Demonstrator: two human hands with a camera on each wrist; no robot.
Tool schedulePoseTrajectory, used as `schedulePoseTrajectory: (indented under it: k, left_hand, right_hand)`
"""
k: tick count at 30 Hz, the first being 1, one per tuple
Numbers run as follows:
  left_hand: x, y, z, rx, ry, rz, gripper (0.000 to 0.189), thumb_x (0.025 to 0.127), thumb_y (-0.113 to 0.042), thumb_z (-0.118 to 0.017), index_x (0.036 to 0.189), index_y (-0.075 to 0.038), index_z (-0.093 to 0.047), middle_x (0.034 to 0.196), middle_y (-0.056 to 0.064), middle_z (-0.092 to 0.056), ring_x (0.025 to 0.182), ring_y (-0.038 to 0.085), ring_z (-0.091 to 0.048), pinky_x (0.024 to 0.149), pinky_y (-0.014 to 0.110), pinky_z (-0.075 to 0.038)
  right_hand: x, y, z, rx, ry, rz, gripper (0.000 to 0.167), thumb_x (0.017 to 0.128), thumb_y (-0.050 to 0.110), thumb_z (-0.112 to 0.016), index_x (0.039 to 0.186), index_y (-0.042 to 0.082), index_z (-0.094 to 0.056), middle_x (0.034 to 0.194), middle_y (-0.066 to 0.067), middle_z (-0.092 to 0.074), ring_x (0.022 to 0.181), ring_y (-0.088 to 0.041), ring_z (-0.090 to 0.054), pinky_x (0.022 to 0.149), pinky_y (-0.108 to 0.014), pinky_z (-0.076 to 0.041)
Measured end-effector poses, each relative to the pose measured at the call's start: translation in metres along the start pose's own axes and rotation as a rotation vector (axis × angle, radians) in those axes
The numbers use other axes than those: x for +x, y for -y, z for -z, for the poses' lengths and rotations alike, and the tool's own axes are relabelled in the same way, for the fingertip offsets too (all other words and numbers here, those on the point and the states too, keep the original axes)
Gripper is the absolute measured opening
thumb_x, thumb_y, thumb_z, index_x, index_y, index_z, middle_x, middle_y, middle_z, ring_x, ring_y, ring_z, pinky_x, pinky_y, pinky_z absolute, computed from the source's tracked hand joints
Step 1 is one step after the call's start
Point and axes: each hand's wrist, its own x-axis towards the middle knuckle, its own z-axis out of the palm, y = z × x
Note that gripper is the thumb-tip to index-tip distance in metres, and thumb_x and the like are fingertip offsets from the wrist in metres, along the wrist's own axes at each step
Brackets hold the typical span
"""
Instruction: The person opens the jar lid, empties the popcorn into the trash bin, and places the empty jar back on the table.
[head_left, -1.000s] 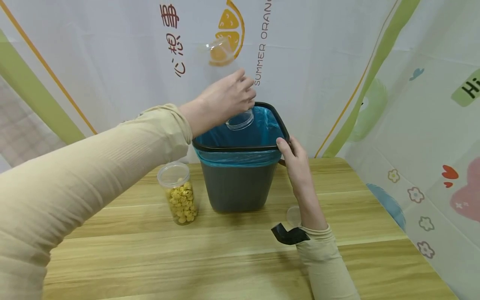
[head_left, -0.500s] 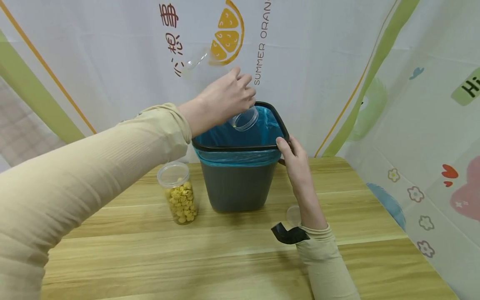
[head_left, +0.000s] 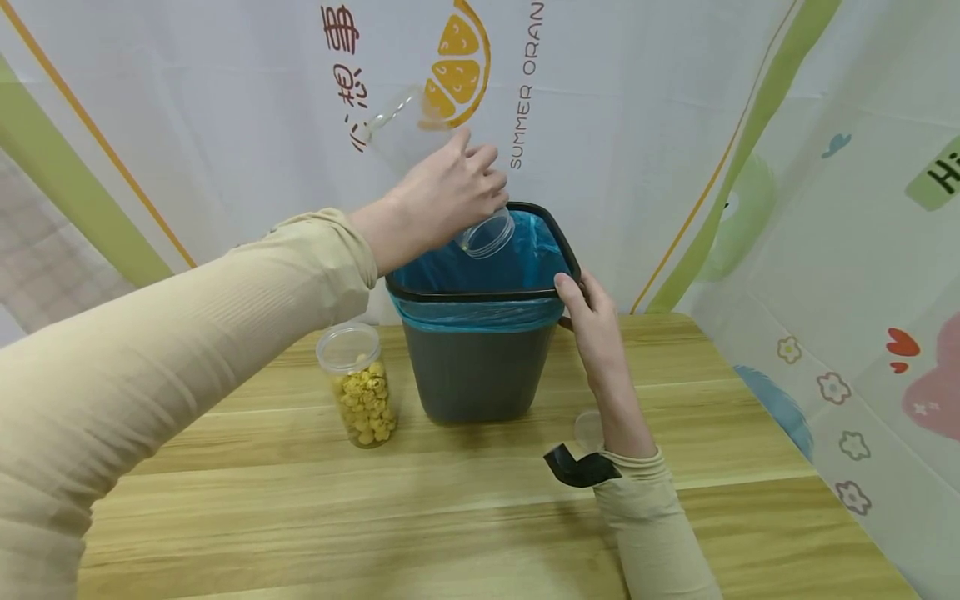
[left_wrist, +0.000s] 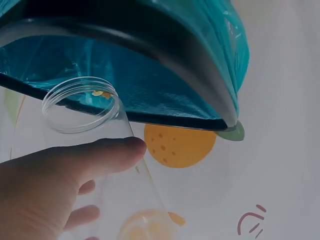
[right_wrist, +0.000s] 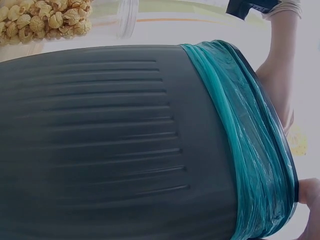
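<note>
My left hand (head_left: 450, 193) grips a clear plastic jar (head_left: 489, 235) around its side, tipped with its mouth down over the dark grey trash can (head_left: 480, 375). The jar looks almost bare inside; in the left wrist view a small yellow bit of popcorn (left_wrist: 102, 93) sits near its threaded mouth. A blue bag (head_left: 487, 315) lines the can and folds over the outside below the black rim (head_left: 480, 295). At the can's right corner my right hand (head_left: 596, 329) holds that rim, thumb on top and fingers outside. The can stands upright on the table.
A second clear jar with yellow popcorn (head_left: 365, 404) stands left of the can on the wooden table (head_left: 420, 525). Partly behind my right wrist lies a round clear lid (head_left: 587, 429). A printed white curtain (head_left: 622, 108) hangs close behind the can.
The clear jar has tilted further in my left hand: its base has swung left and down, its mouth slightly right. My right hand keeps its hold on the rim.
</note>
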Motion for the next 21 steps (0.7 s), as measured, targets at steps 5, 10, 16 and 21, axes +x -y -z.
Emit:
schedulePoseTrajectory:
  k: [5,10,16,21]
  left_hand:
    - [-0.006,0.003,-0.004,-0.097,0.019,0.031,0.04,0.096,-0.014,-0.067,0.135,-0.007,-0.06,0.129,0.015,-0.066,0.119,0.035,-0.056,0.108,0.057,-0.047]
    - [-0.018,0.009,-0.007,-0.202,0.038,0.092,0.045,0.095,-0.013,-0.067,0.138,-0.006,-0.056,0.132,0.016,-0.063,0.124,0.038,-0.053,0.108,0.062,-0.045]
    - [-0.034,0.012,-0.015,-0.34,0.026,0.206,0.051,0.094,-0.011,-0.065,0.143,-0.008,-0.05,0.138,0.016,-0.059,0.127,0.041,-0.052,0.102,0.062,-0.047]
    - [-0.054,0.016,-0.025,-0.449,-0.016,0.341,0.07,0.085,-0.022,-0.08,0.146,-0.009,-0.048,0.131,0.017,-0.06,0.12,0.042,-0.053,0.097,0.065,-0.047]
  right_hand:
    - [0.0,0.0,-0.001,-0.003,-0.001,0.004,0.052,0.104,0.049,-0.051,0.136,0.008,-0.056,0.14,-0.014,-0.056,0.133,-0.028,-0.05,0.111,-0.059,-0.046]
    - [0.0,0.0,-0.001,-0.007,0.003,0.003,0.052,0.104,0.05,-0.051,0.136,0.009,-0.056,0.141,-0.013,-0.055,0.134,-0.027,-0.049,0.112,-0.059,-0.046]
    - [-0.002,0.002,0.0,-0.005,-0.001,0.003,0.055,0.104,0.049,-0.05,0.14,0.008,-0.054,0.144,-0.015,-0.054,0.136,-0.027,-0.048,0.113,-0.06,-0.044]
    - [-0.003,0.002,-0.001,-0.01,0.005,0.002,0.057,0.104,0.05,-0.05,0.145,0.009,-0.052,0.147,-0.015,-0.053,0.136,-0.027,-0.048,0.113,-0.06,-0.044]
